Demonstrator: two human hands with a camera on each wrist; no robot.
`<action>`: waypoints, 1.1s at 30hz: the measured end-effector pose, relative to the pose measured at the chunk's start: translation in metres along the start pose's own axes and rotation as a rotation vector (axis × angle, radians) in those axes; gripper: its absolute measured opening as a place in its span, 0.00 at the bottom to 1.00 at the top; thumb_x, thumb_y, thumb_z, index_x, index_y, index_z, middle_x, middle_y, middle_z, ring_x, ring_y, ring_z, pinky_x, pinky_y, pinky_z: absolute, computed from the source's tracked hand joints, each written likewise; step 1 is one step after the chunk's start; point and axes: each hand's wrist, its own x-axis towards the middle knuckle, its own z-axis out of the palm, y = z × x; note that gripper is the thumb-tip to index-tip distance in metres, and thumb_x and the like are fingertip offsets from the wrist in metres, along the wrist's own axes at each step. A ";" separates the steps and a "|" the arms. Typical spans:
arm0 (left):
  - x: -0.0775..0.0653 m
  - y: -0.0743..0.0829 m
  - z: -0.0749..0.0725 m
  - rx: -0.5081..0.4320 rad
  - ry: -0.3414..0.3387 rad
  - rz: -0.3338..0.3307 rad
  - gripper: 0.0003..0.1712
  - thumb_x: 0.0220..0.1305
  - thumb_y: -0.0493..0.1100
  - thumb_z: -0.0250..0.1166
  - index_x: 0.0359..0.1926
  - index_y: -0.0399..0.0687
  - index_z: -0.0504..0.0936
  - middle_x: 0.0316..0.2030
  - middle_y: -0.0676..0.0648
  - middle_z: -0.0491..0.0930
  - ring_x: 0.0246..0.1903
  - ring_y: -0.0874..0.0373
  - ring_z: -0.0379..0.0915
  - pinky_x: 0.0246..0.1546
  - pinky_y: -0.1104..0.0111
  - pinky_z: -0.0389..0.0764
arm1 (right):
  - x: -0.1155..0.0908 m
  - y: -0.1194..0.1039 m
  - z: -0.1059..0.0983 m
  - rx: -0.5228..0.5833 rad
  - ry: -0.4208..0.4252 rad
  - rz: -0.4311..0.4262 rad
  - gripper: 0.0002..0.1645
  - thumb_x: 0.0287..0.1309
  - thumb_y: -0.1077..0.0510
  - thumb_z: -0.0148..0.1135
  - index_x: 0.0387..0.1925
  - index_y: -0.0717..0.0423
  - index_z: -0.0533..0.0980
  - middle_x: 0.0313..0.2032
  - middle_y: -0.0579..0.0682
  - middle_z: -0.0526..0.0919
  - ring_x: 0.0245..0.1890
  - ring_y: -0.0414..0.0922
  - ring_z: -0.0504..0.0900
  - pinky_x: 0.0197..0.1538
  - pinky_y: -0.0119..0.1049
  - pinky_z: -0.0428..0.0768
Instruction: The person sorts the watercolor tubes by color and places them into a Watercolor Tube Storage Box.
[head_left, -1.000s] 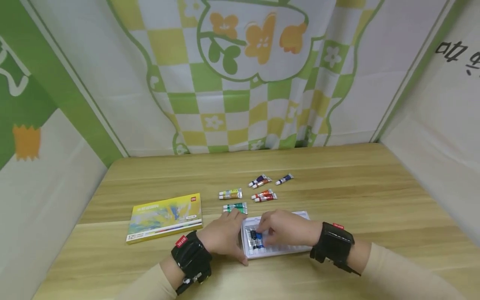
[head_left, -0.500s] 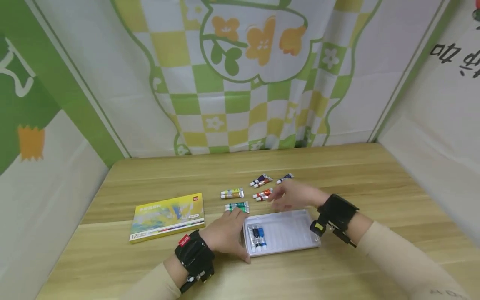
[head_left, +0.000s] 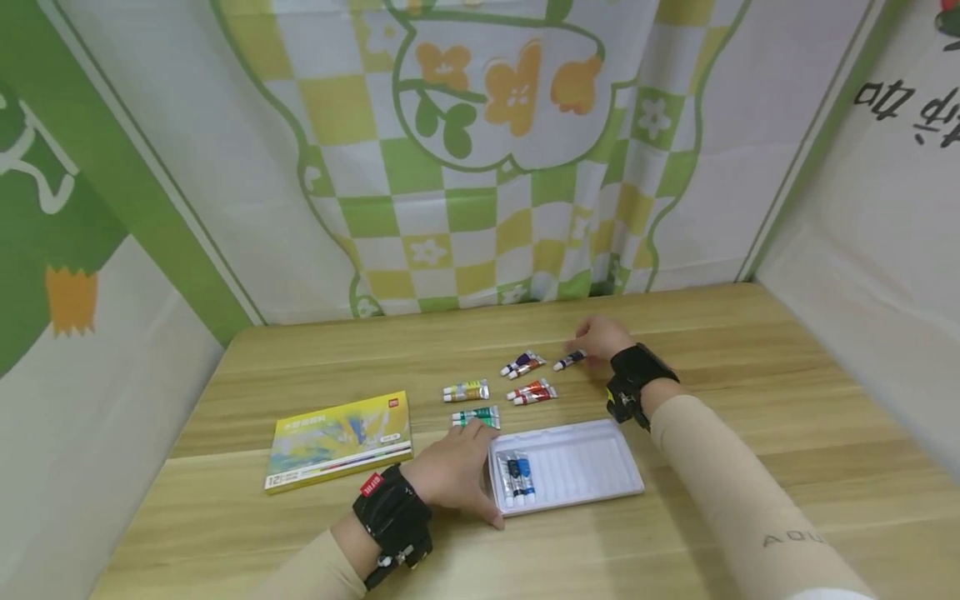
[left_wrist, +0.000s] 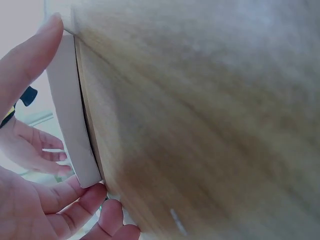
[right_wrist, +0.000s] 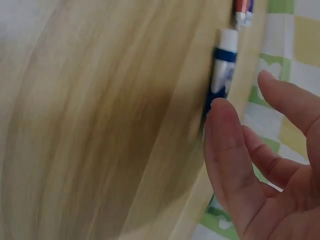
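Dressed in beige and black

The left hand (head_left: 456, 473) and right hand (head_left: 602, 338) are bare. The black left wristband (head_left: 393, 515) has a red tag (head_left: 371, 483) with white lettering and a silvery fitting (head_left: 406, 553); the black right wristband (head_left: 639, 372) shows a yellow fleck (head_left: 611, 396). The left sleeve (head_left: 315, 568) is beige, the right sleeve (head_left: 720, 467) beige with dark lettering (head_left: 793, 539), perhaps beginning "AQU".

tray (head_left: 588, 468): smooth plastic | paint tubes (head_left: 514, 478): shiny, metallic | tabletop (head_left: 757, 400): wood-grained | curtain (head_left: 474, 205): cloth

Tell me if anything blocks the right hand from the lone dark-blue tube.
Nothing visible does: the right hand is beside the dark-blue tube, at the end opposite its cap; contact is unclear.
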 end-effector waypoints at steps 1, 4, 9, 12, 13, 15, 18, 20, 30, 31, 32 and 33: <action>0.000 0.000 0.000 0.001 0.001 0.000 0.66 0.28 0.69 0.75 0.65 0.39 0.61 0.60 0.43 0.65 0.57 0.47 0.64 0.58 0.56 0.71 | 0.001 -0.001 0.002 -0.034 0.011 -0.003 0.22 0.55 0.53 0.63 0.43 0.67 0.73 0.39 0.60 0.80 0.25 0.47 0.84 0.31 0.32 0.80; 0.000 0.000 0.001 -0.004 0.001 -0.004 0.66 0.27 0.69 0.76 0.65 0.39 0.61 0.60 0.43 0.65 0.57 0.48 0.63 0.58 0.56 0.71 | 0.002 -0.005 0.008 -0.097 0.032 -0.024 0.23 0.54 0.56 0.63 0.46 0.70 0.73 0.40 0.63 0.82 0.24 0.49 0.85 0.29 0.30 0.79; 0.001 0.001 0.001 -0.003 -0.001 -0.007 0.66 0.28 0.68 0.76 0.66 0.39 0.61 0.60 0.43 0.65 0.57 0.48 0.63 0.59 0.57 0.71 | 0.005 -0.005 0.011 -0.081 0.038 -0.001 0.27 0.50 0.60 0.67 0.49 0.71 0.73 0.41 0.63 0.82 0.23 0.43 0.82 0.32 0.29 0.78; 0.001 0.001 0.001 0.004 0.001 -0.005 0.66 0.28 0.68 0.76 0.66 0.39 0.61 0.60 0.43 0.65 0.57 0.48 0.63 0.59 0.57 0.71 | 0.005 -0.006 0.011 -0.035 0.033 0.032 0.29 0.47 0.62 0.68 0.51 0.71 0.72 0.46 0.64 0.80 0.25 0.40 0.80 0.33 0.28 0.77; 0.001 0.001 0.001 0.005 0.002 -0.004 0.66 0.28 0.68 0.76 0.66 0.39 0.61 0.60 0.43 0.65 0.56 0.48 0.63 0.59 0.57 0.71 | 0.006 -0.005 0.011 -0.019 0.029 0.038 0.29 0.47 0.63 0.67 0.52 0.71 0.71 0.48 0.64 0.79 0.25 0.40 0.79 0.32 0.28 0.77; 0.001 0.001 0.000 0.007 0.003 -0.005 0.66 0.28 0.68 0.76 0.65 0.39 0.61 0.59 0.43 0.65 0.56 0.48 0.63 0.59 0.57 0.71 | 0.007 -0.004 0.012 0.014 0.018 0.047 0.30 0.47 0.64 0.67 0.53 0.72 0.70 0.48 0.65 0.78 0.25 0.39 0.78 0.31 0.26 0.77; 0.001 0.001 0.001 0.008 0.001 -0.007 0.66 0.27 0.68 0.76 0.65 0.39 0.62 0.59 0.43 0.65 0.56 0.48 0.64 0.59 0.56 0.71 | 0.010 0.000 0.014 0.083 0.000 0.058 0.30 0.45 0.66 0.68 0.52 0.73 0.71 0.45 0.65 0.79 0.23 0.38 0.77 0.29 0.26 0.77; 0.002 0.001 0.001 0.008 0.000 -0.010 0.66 0.27 0.68 0.76 0.65 0.38 0.62 0.59 0.42 0.65 0.56 0.48 0.64 0.59 0.56 0.71 | 0.012 0.002 0.014 0.128 -0.014 0.064 0.29 0.45 0.66 0.68 0.51 0.73 0.72 0.41 0.63 0.80 0.22 0.37 0.77 0.29 0.27 0.78; 0.001 0.003 0.001 -0.002 -0.009 -0.015 0.66 0.28 0.68 0.76 0.66 0.39 0.61 0.59 0.43 0.65 0.56 0.48 0.63 0.59 0.56 0.71 | 0.006 0.011 0.005 0.317 -0.036 0.074 0.22 0.49 0.66 0.62 0.47 0.68 0.69 0.32 0.51 0.75 0.23 0.37 0.75 0.28 0.28 0.77; 0.001 0.003 0.001 -0.005 -0.010 -0.016 0.66 0.28 0.68 0.76 0.66 0.39 0.61 0.59 0.43 0.65 0.56 0.48 0.63 0.59 0.56 0.71 | 0.004 0.011 0.003 0.339 -0.043 0.072 0.22 0.50 0.66 0.61 0.47 0.67 0.68 0.32 0.50 0.74 0.23 0.37 0.75 0.28 0.28 0.77; 0.001 0.003 0.001 -0.004 -0.011 -0.018 0.66 0.28 0.68 0.76 0.66 0.40 0.61 0.59 0.43 0.65 0.57 0.48 0.63 0.59 0.56 0.71 | 0.002 0.011 0.001 0.369 -0.054 0.072 0.22 0.51 0.66 0.61 0.48 0.67 0.67 0.32 0.50 0.75 0.23 0.37 0.75 0.29 0.28 0.78; 0.001 0.003 0.001 -0.005 -0.014 -0.021 0.66 0.28 0.68 0.76 0.66 0.40 0.61 0.60 0.43 0.65 0.57 0.48 0.63 0.59 0.56 0.71 | 0.001 0.011 0.000 0.390 -0.065 0.073 0.22 0.53 0.66 0.60 0.49 0.67 0.67 0.32 0.50 0.76 0.24 0.37 0.76 0.29 0.29 0.79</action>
